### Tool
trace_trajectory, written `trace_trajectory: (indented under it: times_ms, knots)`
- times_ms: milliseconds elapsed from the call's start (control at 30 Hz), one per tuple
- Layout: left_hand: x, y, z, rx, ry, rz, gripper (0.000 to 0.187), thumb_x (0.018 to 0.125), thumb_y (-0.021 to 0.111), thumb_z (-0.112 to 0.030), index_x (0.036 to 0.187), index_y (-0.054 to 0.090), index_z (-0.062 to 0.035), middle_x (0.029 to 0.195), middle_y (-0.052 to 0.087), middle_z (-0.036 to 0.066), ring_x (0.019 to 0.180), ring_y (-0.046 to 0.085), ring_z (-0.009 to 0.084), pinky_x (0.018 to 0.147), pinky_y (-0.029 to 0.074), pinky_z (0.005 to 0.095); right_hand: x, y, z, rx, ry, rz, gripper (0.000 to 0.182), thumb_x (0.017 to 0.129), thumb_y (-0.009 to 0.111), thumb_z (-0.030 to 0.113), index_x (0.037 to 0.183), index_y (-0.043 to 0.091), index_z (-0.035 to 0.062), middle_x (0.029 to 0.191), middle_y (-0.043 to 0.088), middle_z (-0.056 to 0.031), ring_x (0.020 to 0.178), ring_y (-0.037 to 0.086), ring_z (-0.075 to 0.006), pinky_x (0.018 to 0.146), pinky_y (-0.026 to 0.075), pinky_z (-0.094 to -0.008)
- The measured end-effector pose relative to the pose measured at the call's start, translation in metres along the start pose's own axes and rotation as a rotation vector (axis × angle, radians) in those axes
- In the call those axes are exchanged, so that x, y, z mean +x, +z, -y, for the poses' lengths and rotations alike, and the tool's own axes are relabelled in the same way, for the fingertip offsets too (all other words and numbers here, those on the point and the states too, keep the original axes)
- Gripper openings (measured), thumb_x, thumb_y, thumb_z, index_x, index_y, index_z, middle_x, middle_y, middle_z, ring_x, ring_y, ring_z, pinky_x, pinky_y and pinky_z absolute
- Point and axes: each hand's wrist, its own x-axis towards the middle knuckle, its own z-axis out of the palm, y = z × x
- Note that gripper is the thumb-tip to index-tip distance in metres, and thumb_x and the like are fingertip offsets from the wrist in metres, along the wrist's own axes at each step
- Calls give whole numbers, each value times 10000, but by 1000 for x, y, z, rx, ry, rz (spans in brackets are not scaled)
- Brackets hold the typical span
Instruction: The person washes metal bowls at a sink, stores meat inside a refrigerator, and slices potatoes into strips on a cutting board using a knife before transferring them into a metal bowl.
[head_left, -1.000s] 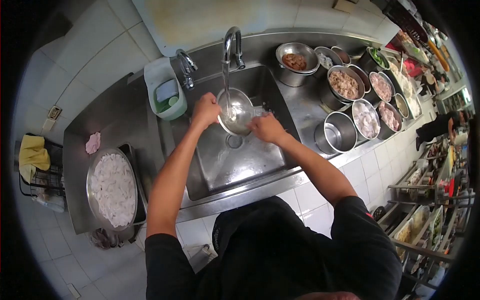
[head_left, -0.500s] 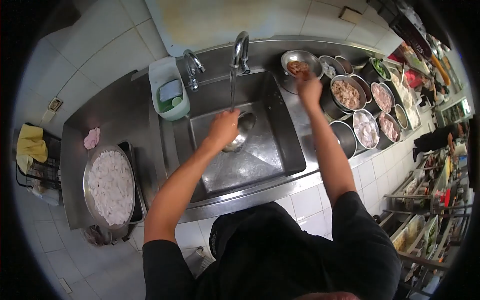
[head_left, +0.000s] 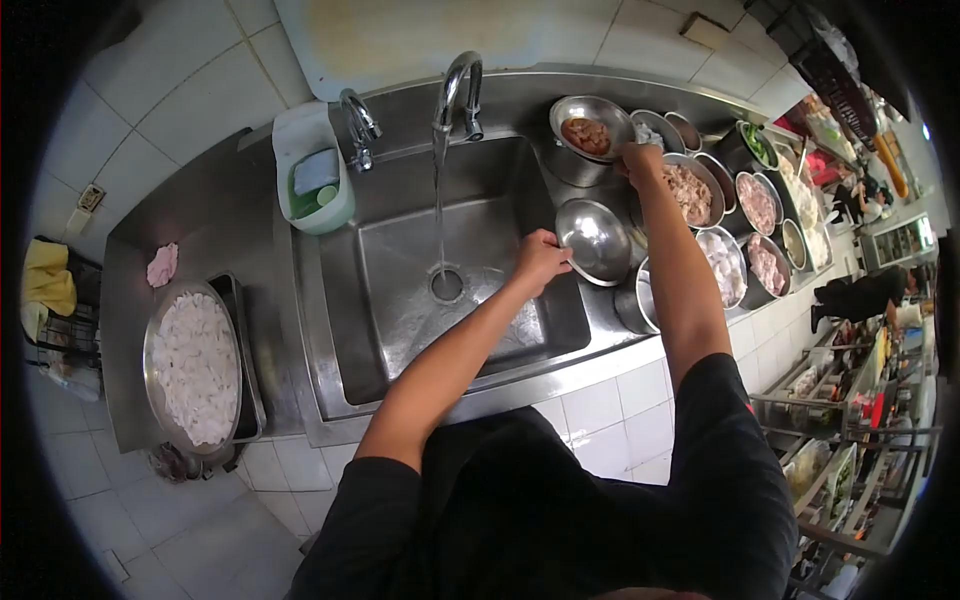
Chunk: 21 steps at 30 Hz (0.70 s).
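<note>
My left hand (head_left: 543,262) is closed on the near-left rim of a shiny metal bowl (head_left: 594,240), held tilted at the right edge of the sink (head_left: 440,345). No food shows inside this bowl. My right hand (head_left: 641,165) has its fingers closed at the right rim of another metal bowl (head_left: 606,105), which holds reddish-brown meat (head_left: 586,136) and sits over a metal pot (head_left: 578,170). Water streams from the tall faucet (head_left: 459,90) into the sink, near the drain (head_left: 446,285).
Right of the sink stand several metal pots, one with cooked-looking shredded meat (head_left: 688,192) and one with pale pieces (head_left: 722,265). A green-lined plastic caddy (head_left: 330,212) sits by a second faucet (head_left: 357,125). At left lies a tray of white strips (head_left: 197,370). Another person (head_left: 865,295) stands far right.
My left hand has moved right, carrying the metal bowl from under the running water to the sink's right edge. My right hand has shifted from over the meat to that bowl's right rim.
</note>
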Motion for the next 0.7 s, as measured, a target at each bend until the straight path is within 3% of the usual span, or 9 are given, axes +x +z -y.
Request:
trace_trajectory:
  times_ms: [67, 167, 233, 333, 433, 467, 500, 600, 700]
  knots:
    - [0, 0, -1, 163, 23, 50, 429, 773, 653, -85, 1148, 481, 32, 1067, 570, 189, 847, 615, 239, 701, 532, 357, 35, 4, -20, -172, -186, 47, 115, 686, 626, 69, 722, 581, -31, 614, 555, -105, 449, 529, -212, 404, 436, -308]
    - [-23, 12, -29, 698, 536, -292, 471, 804, 621, -159, 1197, 450, 36, 1181, 507, 260, 1048, 539, 363, 874, 453, 420, 83, -2, -46, -524, -514, 63, 126, 681, 585, 77, 724, 580, -42, 604, 561, -111, 466, 550, -220, 401, 422, -316]
    - [-23, 19, -55, 649, 732, -267, 540, 835, 585, -238, 1279, 393, 3, 1316, 386, 274, 1230, 368, 405, 1021, 312, 412, 11, -10, 12, -355, -338, -67, 154, 684, 575, 99, 724, 578, -50, 609, 572, -117, 479, 562, -219, 398, 416, -322]
    - [-13, 39, -96, 641, 990, -381, 534, 832, 572, -211, 1268, 383, 32, 1323, 359, 292, 1233, 361, 407, 1012, 328, 420, -15, -18, 29, -263, -422, 0, 276, 683, 574, 118, 861, 571, -94, 742, 620, -192, 614, 626, -274, 521, 489, -364]
    - [5, 49, -121, 725, 995, -499, 579, 817, 547, -161, 1294, 313, 70, 1337, 316, 310, 1231, 358, 417, 1018, 321, 413, -62, -31, 50, -330, -542, 32, 303, 695, 574, 116, 926, 555, -80, 799, 630, -229, 650, 648, -295, 605, 505, -377]
    - [2, 49, -131, 597, 853, -320, 623, 778, 522, -81, 1281, 238, 151, 1338, 256, 355, 1283, 217, 465, 1078, 185, 494, -60, -36, 48, -412, -656, 28, 305, 698, 578, 116, 935, 553, -74, 798, 631, -231, 657, 649, -297, 619, 503, -377]
    - [1, 51, -131, 665, 805, -330, 666, 762, 535, -82, 1294, 209, 151, 1342, 236, 362, 1288, 194, 470, 1080, 169, 499, -62, -43, 47, -497, -769, 25, 307, 701, 582, 115, 945, 550, -68, 798, 631, -232, 664, 649, -299, 633, 502, -376]
    - [0, 58, -122, 733, 667, -349, 794, 713, 576, -82, 1323, 124, 152, 1355, 171, 379, 1299, 133, 486, 1084, 123, 510, -142, -53, 83, -503, -559, 150, 322, 701, 592, 112, 973, 540, -53, 811, 631, -236, 726, 639, -341, 667, 493, -392]
    - [1, 69, -90, 573, 576, -373, 897, 668, 614, -79, 1333, 58, 151, 1369, 100, 386, 1297, 95, 505, 1088, 88, 508, -173, -56, 79, -619, -690, 104, 334, 698, 593, 103, 997, 535, -33, 796, 628, -233, 760, 623, -365, 697, 479, -411]
